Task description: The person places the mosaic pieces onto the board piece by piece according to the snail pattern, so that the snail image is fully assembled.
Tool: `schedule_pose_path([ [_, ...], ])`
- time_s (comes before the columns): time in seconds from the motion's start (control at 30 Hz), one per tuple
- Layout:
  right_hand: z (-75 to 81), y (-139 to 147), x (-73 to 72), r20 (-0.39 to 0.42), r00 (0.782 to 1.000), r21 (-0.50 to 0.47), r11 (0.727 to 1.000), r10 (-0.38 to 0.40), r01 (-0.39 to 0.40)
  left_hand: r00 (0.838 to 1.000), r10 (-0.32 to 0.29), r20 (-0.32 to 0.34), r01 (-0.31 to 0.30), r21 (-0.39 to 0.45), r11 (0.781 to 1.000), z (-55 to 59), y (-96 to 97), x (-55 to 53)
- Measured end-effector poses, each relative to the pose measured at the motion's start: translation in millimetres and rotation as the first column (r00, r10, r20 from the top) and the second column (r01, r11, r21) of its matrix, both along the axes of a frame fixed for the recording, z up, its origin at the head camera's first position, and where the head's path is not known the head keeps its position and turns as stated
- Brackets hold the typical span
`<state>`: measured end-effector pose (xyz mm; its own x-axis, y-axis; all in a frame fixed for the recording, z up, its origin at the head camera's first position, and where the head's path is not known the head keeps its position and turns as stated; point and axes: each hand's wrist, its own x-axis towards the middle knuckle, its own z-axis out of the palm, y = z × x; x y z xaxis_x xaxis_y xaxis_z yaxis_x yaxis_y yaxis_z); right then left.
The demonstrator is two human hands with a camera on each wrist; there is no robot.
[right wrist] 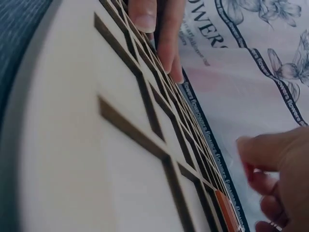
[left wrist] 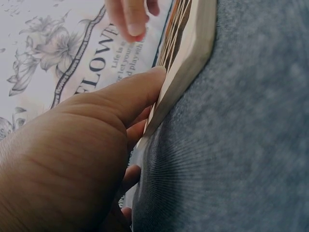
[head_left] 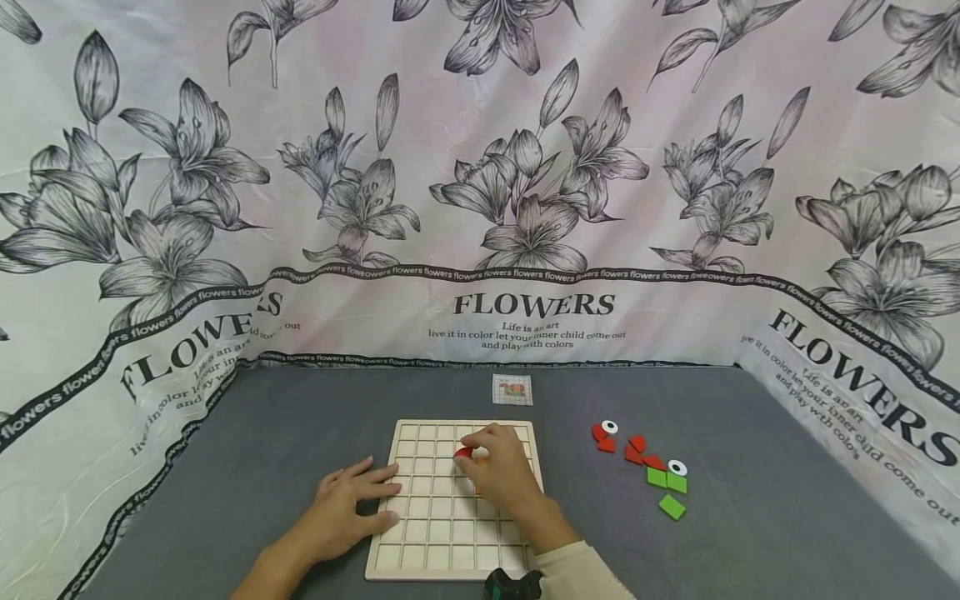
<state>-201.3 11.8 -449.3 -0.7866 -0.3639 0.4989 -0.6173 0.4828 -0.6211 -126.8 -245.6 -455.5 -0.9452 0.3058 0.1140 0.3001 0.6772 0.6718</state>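
A pale wooden board with a raised grid of square cells lies on the grey cloth. My right hand is over its upper part and pinches a small red piece between thumb and fingers. Partly hidden under that hand, orange pieces sit in the grid; one orange piece also shows in the right wrist view. My left hand rests at the board's left side with fingers spread, thumb and fingertips on its edge. In the left wrist view the thumb touches the wooden rim.
To the right of the board lie several red pieces, several green squares and two white rounds with black dots, one of them a white round. A small picture card lies behind the board. A flower-printed curtain encloses the table.
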Motion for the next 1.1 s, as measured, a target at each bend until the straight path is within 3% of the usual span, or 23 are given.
schedule_pose_path([
  [0.17,-5.4,0.7,-0.5,0.0,1.0,0.082,0.997,-0.006,0.006,1.0,0.001,-0.002,-0.001,0.008,1.0,-0.6,0.4,0.0],
  [0.5,-13.3,1.5,-4.2,-0.078,0.997,0.18,0.984,-0.002,0.016,1.0,-0.001,0.004,0.001,-0.008,1.0,-0.3,0.5,-1.3],
  [1.1,-10.2,0.1,-2.4,-0.082,0.996,0.218,0.975,-0.03,0.047,1.0,-0.009,0.02,0.009,-0.008,1.0,0.6,-0.5,-1.5],
])
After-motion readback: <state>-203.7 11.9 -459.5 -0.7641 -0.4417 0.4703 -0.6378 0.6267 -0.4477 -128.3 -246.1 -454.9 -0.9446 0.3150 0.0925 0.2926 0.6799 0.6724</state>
